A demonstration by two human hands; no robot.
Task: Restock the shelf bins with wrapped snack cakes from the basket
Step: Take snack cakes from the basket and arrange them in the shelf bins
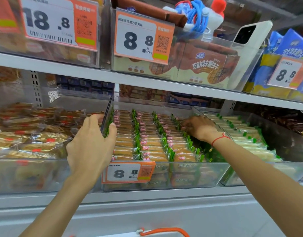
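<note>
Peeking in at the bottom edge is an orange basket handle (164, 230), nearest the camera. Above it both forearms reach up to the lower shelf. The left hand (91, 144) grasps the left wall of the clear middle bin (190, 175), thumb inside against the cakes and fingers curled over the divider. The right hand (199, 128), a red string bracelet (220, 138) on its wrist, reaches down into the bin's right-hand row, fingers bent among the packs; whether it holds one I cannot tell. The wrapped snack cakes (147, 141) stand in tidy rows filling that bin, green wrapper ends showing. An 8.8 price tag (128, 172) hangs on its front. On the upper shelf, a white phone (250, 33) rests on a bin of brown wafer boxes (207, 65).
</note>
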